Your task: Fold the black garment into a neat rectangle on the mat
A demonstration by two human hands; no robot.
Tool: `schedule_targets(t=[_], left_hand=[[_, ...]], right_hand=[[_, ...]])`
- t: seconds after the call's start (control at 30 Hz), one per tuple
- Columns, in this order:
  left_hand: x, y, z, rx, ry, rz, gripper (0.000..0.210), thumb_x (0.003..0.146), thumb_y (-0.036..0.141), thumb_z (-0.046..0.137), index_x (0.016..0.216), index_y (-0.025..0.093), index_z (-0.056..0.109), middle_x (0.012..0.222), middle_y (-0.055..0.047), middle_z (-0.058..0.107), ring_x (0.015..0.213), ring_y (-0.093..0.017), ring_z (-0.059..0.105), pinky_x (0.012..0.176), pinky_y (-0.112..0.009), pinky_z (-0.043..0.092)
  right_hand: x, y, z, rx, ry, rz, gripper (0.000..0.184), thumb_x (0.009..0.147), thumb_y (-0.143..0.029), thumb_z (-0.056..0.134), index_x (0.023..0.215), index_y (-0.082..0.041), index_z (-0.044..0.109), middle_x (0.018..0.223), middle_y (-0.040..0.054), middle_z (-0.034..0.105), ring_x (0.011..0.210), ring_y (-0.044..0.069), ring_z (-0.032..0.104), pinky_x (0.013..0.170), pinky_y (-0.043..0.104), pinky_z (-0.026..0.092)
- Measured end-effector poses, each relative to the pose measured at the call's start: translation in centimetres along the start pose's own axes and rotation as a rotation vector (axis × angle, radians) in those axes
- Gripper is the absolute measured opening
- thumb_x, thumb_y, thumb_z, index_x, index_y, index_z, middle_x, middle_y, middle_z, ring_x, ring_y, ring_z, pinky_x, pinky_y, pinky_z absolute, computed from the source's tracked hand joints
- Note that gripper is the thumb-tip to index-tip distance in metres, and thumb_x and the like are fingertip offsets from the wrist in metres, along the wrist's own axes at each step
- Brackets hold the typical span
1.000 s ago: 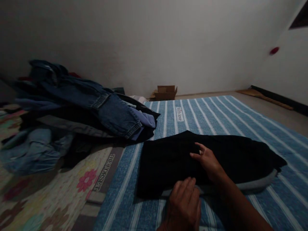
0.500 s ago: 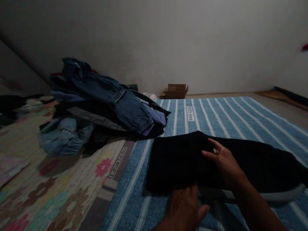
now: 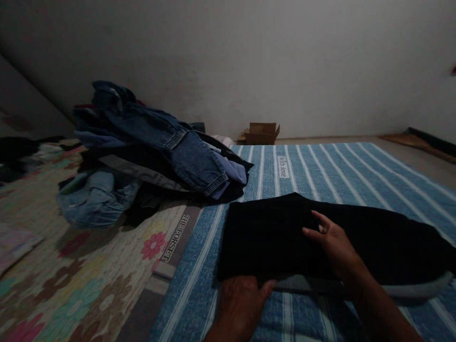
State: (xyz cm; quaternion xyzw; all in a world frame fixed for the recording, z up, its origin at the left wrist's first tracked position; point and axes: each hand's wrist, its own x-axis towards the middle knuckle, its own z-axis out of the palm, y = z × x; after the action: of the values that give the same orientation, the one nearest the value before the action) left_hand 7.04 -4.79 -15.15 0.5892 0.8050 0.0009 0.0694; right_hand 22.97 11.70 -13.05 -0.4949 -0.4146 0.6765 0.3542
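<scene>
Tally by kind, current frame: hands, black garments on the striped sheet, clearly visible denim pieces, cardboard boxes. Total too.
Hands: 2 (left hand, right hand)
Black garment on the striped sheet: 1
Denim: 2 (dark denim piece, light denim piece)
Cardboard box: 1
Total: 6

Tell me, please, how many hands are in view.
2: the left hand at the near edge of the black garment, and the right hand over its middle.
</scene>
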Motion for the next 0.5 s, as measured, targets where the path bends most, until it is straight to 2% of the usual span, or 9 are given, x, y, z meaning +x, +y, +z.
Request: schedule_targets(t=[0.07,0.17,0.27,0.37,0.5], left_hand=[[-0.1,-0.3,0.4,0.015,0.034,0.035,0.040,0.089,0.045,0.046,0.081,0.017,0.073,0.079,-0.011,0.072,0.080,-0.028,0.068,0.072,-0.040,0.052],[-0.3,-1.1,1.5,0.074,0.154,0.112,0.035,0.087,0.046,0.050,0.092,0.017,0.071,0.091,-0.012,0.072,0.089,-0.028,0.067,0.075,-0.039,0.052],[-0.5,-1.9,2.4,0.123,0.204,0.172,0.031,0.084,0.045,0.056,0.090,0.018,0.070,0.087,-0.010,0.071,0.084,-0.026,0.067,0.073,-0.036,0.053],[-0.9,-2.3,2.9,0.149,0.253,0.196,0.025,0.083,0.039,0.061,0.088,0.016,0.068,0.084,-0.009,0.070,0.080,-0.025,0.067,0.071,-0.036,0.053],[-1.3,-2.8,3.3,0.173,0.339,0.251,0.021,0.086,0.035,0.057,0.091,0.016,0.065,0.078,-0.007,0.067,0.073,-0.023,0.065,0.068,-0.034,0.054]], right_hand=[[0.1,0.5,-0.3,-0.036,0.018,-0.006,0.088,0.058,-0.030,0.079,0.138,-0.020,0.042,0.090,0.0056,0.071,0.081,0.027,0.067,0.069,0.034,0.055],[0.2,0.9,-0.6,-0.082,0.040,-0.011,0.084,0.059,-0.031,0.078,0.136,-0.018,0.045,0.084,0.0045,0.070,0.077,0.026,0.067,0.068,0.034,0.055],[0.2,1.1,-0.7,-0.089,0.029,-0.028,0.083,0.060,-0.030,0.077,0.135,-0.019,0.044,0.084,0.0036,0.070,0.079,0.026,0.067,0.070,0.035,0.055],[0.2,1.2,-0.7,-0.088,0.015,-0.047,0.081,0.060,-0.026,0.077,0.134,-0.021,0.045,0.093,0.0048,0.070,0.088,0.026,0.066,0.074,0.035,0.055],[0.3,1.1,-0.8,-0.116,0.034,-0.077,0.078,0.059,-0.025,0.077,0.131,-0.020,0.048,0.101,0.0070,0.069,0.095,0.027,0.065,0.077,0.034,0.055]])
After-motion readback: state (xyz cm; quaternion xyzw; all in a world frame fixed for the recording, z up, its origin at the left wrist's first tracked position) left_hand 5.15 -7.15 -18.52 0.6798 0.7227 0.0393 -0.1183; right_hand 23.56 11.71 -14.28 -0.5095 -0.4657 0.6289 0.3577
